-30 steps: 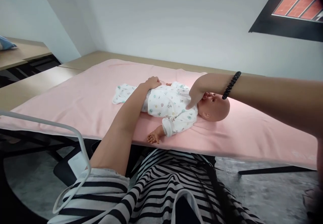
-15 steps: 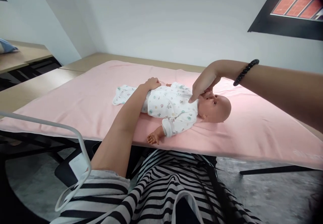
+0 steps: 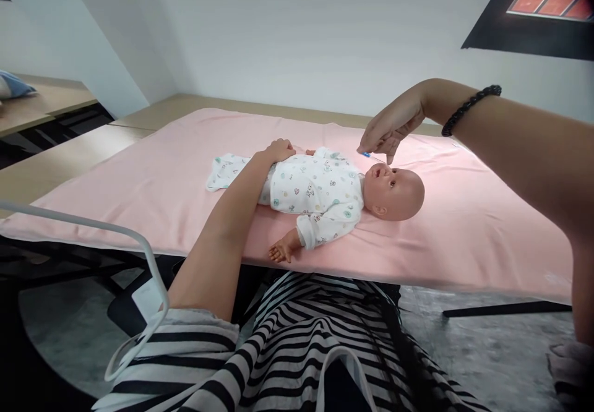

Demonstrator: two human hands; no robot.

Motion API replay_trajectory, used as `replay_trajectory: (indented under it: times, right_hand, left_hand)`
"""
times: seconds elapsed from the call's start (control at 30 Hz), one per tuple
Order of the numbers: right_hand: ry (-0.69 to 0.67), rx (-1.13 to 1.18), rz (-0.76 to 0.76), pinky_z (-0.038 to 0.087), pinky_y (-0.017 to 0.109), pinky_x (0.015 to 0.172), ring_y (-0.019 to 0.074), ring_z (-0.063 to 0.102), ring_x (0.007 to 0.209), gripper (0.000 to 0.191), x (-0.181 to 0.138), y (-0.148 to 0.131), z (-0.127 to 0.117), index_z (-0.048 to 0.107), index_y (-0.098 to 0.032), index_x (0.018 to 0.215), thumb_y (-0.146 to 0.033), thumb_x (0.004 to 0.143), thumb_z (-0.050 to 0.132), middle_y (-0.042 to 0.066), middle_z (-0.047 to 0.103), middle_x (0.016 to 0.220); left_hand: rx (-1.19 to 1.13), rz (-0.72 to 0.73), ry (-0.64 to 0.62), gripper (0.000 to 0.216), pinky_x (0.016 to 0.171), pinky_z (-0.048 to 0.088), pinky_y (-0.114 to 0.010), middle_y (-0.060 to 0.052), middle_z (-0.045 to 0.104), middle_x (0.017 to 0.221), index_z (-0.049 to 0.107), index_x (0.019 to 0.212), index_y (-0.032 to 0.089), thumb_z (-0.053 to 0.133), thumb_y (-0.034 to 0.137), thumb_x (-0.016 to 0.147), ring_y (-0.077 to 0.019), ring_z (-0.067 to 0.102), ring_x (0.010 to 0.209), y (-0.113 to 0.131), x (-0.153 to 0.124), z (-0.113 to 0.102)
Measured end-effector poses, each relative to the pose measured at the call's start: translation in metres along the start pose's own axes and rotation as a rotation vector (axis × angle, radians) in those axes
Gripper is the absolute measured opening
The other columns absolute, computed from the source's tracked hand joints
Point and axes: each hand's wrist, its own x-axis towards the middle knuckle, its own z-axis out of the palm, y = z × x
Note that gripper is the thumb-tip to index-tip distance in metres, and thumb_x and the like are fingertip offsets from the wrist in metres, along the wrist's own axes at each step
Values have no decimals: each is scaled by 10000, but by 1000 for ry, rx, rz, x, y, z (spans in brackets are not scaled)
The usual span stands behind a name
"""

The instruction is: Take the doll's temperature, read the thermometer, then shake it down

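Observation:
A baby doll [image 3: 320,183] in a white printed outfit lies on its back on the pink cloth [image 3: 464,239], its bare head to the right. My left hand [image 3: 280,150] lies across its lower body, fingers curled over the far side. Just above the doll's face [image 3: 394,194] is my right hand [image 3: 387,133], closed in a pinch on a thin stick with a blue end [image 3: 366,154]. The stick's other end reaches toward my fingers and is too fine to make out clearly. The doll's mouth shows, with my right hand apart from it.
The pink cloth covers a wooden table [image 3: 153,113] against a white wall [image 3: 288,41]. A pale curved tube [image 3: 116,227] crosses the lower left. Another table [image 3: 51,99] bears a blue item [image 3: 16,84]. A dark-framed window [image 3: 533,28] is at upper right.
My right hand has lifted up from the doll's mouth and chest, uncovering its mouth. The blue-ended stick now shows in it. My left hand has stayed on the doll's lower body.

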Motion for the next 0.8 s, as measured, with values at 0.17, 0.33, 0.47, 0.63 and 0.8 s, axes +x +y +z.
replay_trajectory:
  times: [0.17,0.33,0.47,0.63,0.8]
  right_hand:
    - [-242,-75,-148,560,361,722,100,369,542,740,8,1,3,447,-197,570,-757,814,864,-22,376,555]
    - [-244,-31,-74,500,294,769,50,355,575,684,9,-4,2,416,-173,600,-657,937,764,-79,353,597]
    - [-204,-31,8,499,294,752,61,365,566,662,12,-6,5,438,-166,573,-566,1011,730,-66,341,578]
    - [-284,-124,-60,542,339,708,109,399,556,747,22,-4,7,463,-184,548,-754,881,814,-20,348,546]
    - [-195,-230,-33,549,354,773,95,459,589,745,23,-10,15,482,-166,573,-764,917,766,-42,372,562]
  left_hand:
    - [31,16,6,137,915,488,-469,-154,704,1135,563,843,244,656,344,848,-349,641,1074,-1,7,2]
    - [32,7,7,144,916,484,-449,-148,690,1144,559,850,239,659,342,854,-333,639,1074,-4,11,4]
    - [-13,-11,6,171,926,497,-439,-144,689,1243,597,940,240,660,378,862,-345,618,1164,-4,6,3]
    - [-14,-7,4,173,947,501,-445,-153,700,1222,609,976,240,658,360,861,-347,608,1171,-4,7,4]
    - [11,17,19,146,969,497,-436,-149,688,1219,577,937,239,639,350,866,-328,613,1157,-6,13,6]
